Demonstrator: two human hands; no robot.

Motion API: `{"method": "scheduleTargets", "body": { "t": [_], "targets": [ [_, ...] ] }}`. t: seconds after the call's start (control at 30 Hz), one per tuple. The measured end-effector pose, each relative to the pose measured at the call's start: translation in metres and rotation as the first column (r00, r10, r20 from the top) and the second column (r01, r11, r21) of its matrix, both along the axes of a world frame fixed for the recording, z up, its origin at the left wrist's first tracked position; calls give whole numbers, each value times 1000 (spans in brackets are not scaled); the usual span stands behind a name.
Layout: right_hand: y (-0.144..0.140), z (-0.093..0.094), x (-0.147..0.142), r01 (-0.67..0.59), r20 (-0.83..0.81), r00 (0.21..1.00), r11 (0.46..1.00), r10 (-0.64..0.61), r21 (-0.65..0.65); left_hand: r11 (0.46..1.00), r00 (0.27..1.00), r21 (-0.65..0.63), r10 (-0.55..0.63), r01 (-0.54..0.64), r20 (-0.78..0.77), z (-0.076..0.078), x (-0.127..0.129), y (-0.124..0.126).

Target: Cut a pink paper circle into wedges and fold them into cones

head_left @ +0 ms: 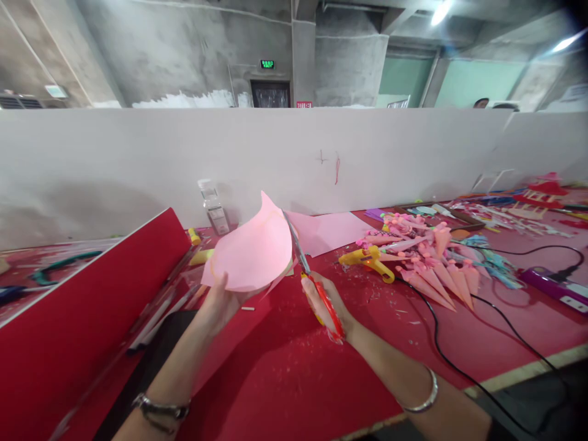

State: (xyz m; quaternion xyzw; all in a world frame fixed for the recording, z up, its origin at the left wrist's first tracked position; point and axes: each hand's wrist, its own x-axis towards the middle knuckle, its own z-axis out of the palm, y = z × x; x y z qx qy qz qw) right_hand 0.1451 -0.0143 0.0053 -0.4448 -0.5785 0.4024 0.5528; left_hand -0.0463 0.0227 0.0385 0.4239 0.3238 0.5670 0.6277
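Note:
My left hand (219, 304) holds up a curved sheet of pink paper (252, 251) above the red table (285, 380). My right hand (327, 304) grips red-handled scissors (316, 288), whose blades point up and touch the paper's right edge. A thin strip of cut paper hangs below the sheet. Both wrists wear metal bracelets.
A yellow glue gun (370, 262) lies right of the scissors, its black cord (441, 343) trailing toward me. Several pink paper cones (432, 263) are piled beyond it. A flat pink sheet (328, 231) lies behind. A red divider board (78, 318) stands at left, a white partition wall (294, 159) behind.

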Motion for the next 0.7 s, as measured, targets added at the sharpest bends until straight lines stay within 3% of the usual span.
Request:
{"method": "scheduleTargets", "body": {
  "t": [0.13, 0.27, 0.4, 0.5, 0.57, 0.7],
  "targets": [
    [0, -2, 1, -31, 34, 999, 1000, 31, -2, 981, 976, -74, 167, -178, -138, -4, 4, 3],
    [1, -2, 2, -39, 29, 999, 999, 39, -3, 951, 949, -51, 301, -306, -90, -6, 4, 8],
    [2, -4, 2, -45, -8, 999, 999, 45, -16, 841, 846, 90, 529, -533, 65, -1, -1, 14],
    [1, -3, 3, -91, 2, 996, 996, 91, -16, 767, 774, 109, 616, -632, 150, 6, -5, 14],
    [0, -2, 3, -126, 22, 992, 992, 126, 8, 793, 793, 77, 591, -605, 149, 8, -5, 11],
    [-2, 1, 4, -179, 17, 984, 983, 179, 27, 941, 942, 12, 337, -337, 7, 1, -2, 7]
  ]
}}
